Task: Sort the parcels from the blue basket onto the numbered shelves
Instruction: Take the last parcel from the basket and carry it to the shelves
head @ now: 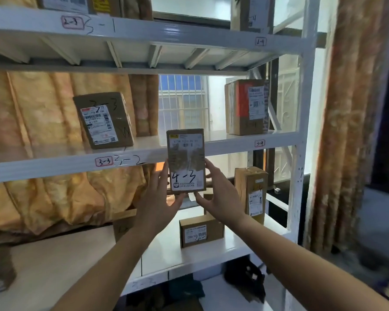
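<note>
I hold a small cardboard parcel (186, 161) upright in front of the white shelf rack, its white label marked "4-3" by hand. My left hand (160, 198) grips its left side and bottom. My right hand (216, 191) grips its right side. The parcel hovers in front of the shelf edge tagged 3-3 (103, 162) and above the lower shelf (157, 252). The blue basket is out of view.
A box marked 3-3 (103, 120) leans on the middle shelf, a red-labelled box (247, 106) stands by tag 3-4 (259, 143). The lower shelf holds a flat box (200, 230) and a tall box (252, 191). The rack's post (301, 131) and a curtain (350, 131) stand to the right.
</note>
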### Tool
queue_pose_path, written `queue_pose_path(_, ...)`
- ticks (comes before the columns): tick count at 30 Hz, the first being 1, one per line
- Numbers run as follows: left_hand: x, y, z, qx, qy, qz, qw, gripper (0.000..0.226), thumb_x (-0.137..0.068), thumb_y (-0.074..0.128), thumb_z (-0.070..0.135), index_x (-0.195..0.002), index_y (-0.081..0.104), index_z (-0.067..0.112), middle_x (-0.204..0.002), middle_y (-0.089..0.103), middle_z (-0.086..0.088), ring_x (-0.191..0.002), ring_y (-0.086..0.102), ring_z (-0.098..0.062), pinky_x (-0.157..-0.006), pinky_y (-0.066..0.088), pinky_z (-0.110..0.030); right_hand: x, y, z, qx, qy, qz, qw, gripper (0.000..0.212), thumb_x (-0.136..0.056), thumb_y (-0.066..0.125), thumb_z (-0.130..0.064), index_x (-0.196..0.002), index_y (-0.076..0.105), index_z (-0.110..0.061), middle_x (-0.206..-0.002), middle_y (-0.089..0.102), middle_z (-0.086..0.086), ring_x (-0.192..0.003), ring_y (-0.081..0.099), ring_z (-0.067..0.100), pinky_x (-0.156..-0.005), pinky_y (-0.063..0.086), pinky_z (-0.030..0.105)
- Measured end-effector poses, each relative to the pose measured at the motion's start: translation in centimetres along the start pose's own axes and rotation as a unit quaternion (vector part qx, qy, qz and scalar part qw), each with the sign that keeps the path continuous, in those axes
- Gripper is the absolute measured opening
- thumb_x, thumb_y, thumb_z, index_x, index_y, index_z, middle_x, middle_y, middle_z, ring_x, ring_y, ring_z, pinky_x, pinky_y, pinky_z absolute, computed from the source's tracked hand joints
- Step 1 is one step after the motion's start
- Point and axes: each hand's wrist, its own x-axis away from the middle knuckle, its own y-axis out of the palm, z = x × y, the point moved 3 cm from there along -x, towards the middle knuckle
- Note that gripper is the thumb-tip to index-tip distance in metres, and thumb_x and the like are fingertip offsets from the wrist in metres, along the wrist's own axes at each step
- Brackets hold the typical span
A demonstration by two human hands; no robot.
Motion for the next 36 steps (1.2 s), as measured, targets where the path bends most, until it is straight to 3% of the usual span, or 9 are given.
queue_pose_path(5, 1.3, 1.6, 0.2, -0.012, -0.020, -0.014, 1.000, 0.093, -0.084, 0.061, 0.047, -0.150, -0.003, 0.029, -0.154, 0.023, 0.004, -0.128, 0.048, -0.018, -0.085, 0.055, -0.035, 1.1, 1.1, 1.6, -0.018, -0.005, -0.032, 0.999, 0.088, -0.079, 0.071, -0.039, -0.148, 0.018, -0.027, -0.138, 0.049, -0.005, -0.113, 0.058, 0.011, -0.085, 0.057, 0.030)
queue_pose_path(8, 2.4, 1.8, 1.4, -0.095, 0.005, 0.032, 0.995, 0.090, -0.073, 0.075, 0.040, -0.146, 0.031, 0.009, -0.139, 0.050, -0.007, -0.112, 0.062, -0.022, -0.077, 0.056, -0.031, 2.3, 2.5, 2.7, -0.051, 0.011, -0.045, 0.998, 0.086, -0.080, 0.072, -0.029, -0.148, 0.020, -0.024, -0.140, 0.049, -0.006, -0.119, 0.056, 0.011, -0.086, 0.047, 0.014)
queue_pose_path(10, 3.3, 2.1, 1.7, -0.169, 0.019, 0.059, 0.984, 0.091, -0.063, 0.082, 0.039, -0.137, 0.044, 0.002, -0.123, 0.063, -0.009, -0.103, 0.067, -0.023, -0.082, 0.051, -0.028, 3.2, 3.3, 3.4, -0.061, 0.025, -0.068, 0.996, 0.087, -0.080, 0.072, -0.023, -0.148, 0.018, -0.025, -0.140, 0.049, -0.007, -0.121, 0.054, 0.011, -0.086, 0.035, 0.007)
queue_pose_path(12, 4.3, 2.7, 1.0, -0.156, -0.023, 0.024, 0.987, 0.092, -0.069, 0.079, 0.040, -0.144, 0.034, 0.009, -0.131, 0.057, -0.005, -0.109, 0.063, -0.018, -0.090, 0.044, -0.024, 4.0, 4.0, 3.9, -0.061, 0.035, -0.092, 0.993, 0.085, -0.082, 0.071, -0.020, -0.149, 0.018, -0.027, -0.139, 0.050, -0.007, -0.116, 0.057, 0.012, -0.084, 0.035, 0.010)
queue_pose_path(16, 7.9, 3.9, -1.7, -0.046, -0.165, -0.041, 0.984, 0.085, -0.082, 0.066, 0.040, -0.147, 0.012, 0.034, -0.143, 0.042, 0.005, -0.112, 0.057, -0.013, -0.088, 0.053, -0.031, 6.4, 6.3, 4.2, -0.080, 0.031, -0.164, 0.983, 0.079, -0.086, 0.062, -0.022, -0.148, 0.014, -0.034, -0.142, 0.049, -0.006, -0.108, 0.062, 0.016, -0.086, 0.051, 0.026)
queue_pose_path(21, 14.9, 4.3, -3.4, -0.022, -0.297, -0.080, 0.951, 0.072, -0.086, 0.065, 0.031, -0.143, 0.022, 0.038, -0.135, 0.048, 0.008, -0.119, 0.054, -0.014, -0.095, 0.050, -0.030, 12.0, 9.8, 3.8, -0.104, 0.036, -0.312, 0.944, 0.079, -0.088, 0.055, -0.017, -0.150, 0.009, -0.033, -0.137, 0.052, -0.005, -0.113, 0.058, 0.014, -0.092, 0.049, 0.027)
queue_pose_path(27, 21.6, 4.9, -6.6, 0.007, -0.369, -0.126, 0.921, 0.059, -0.089, 0.055, 0.033, -0.126, 0.021, 0.065, -0.130, 0.050, 0.020, -0.120, 0.053, -0.008, -0.102, 0.047, -0.030, 17.4, 16.5, 1.8, -0.166, 0.112, -0.425, 0.883, 0.072, -0.089, 0.056, -0.027, -0.146, 0.012, -0.038, -0.130, 0.058, -0.016, -0.109, 0.062, 0.005, -0.095, 0.051, 0.022)
queue_pose_path(31, 22.4, 4.6, -11.5, 0.039, -0.410, -0.133, 0.901, 0.046, -0.094, 0.048, 0.039, -0.131, 0.028, 0.057, -0.127, 0.056, 0.016, -0.116, 0.055, -0.007, -0.104, 0.046, -0.037, 17.9, 21.2, 0.2, -0.187, 0.131, -0.446, 0.865, 0.071, -0.089, 0.055, -0.034, -0.145, 0.012, -0.041, -0.130, 0.059, -0.015, -0.111, 0.062, 0.009, -0.094, 0.049, 0.024)
queue_pose_path(36, 22.4, 4.5, -20.1, 0.035, -0.439, -0.127, 0.889, 0.055, -0.094, 0.052, 0.033, -0.141, 0.025, 0.044, -0.135, 0.053, 0.012, -0.121, 0.053, -0.008, -0.103, 0.044, -0.028, 16.3, 28.1, -2.3, -0.212, 0.159, -0.455, 0.850, 0.084, -0.086, 0.057, -0.018, -0.146, 0.004, -0.044, -0.127, 0.060, -0.015, -0.108, 0.062, 0.007, -0.091, 0.051, 0.022)
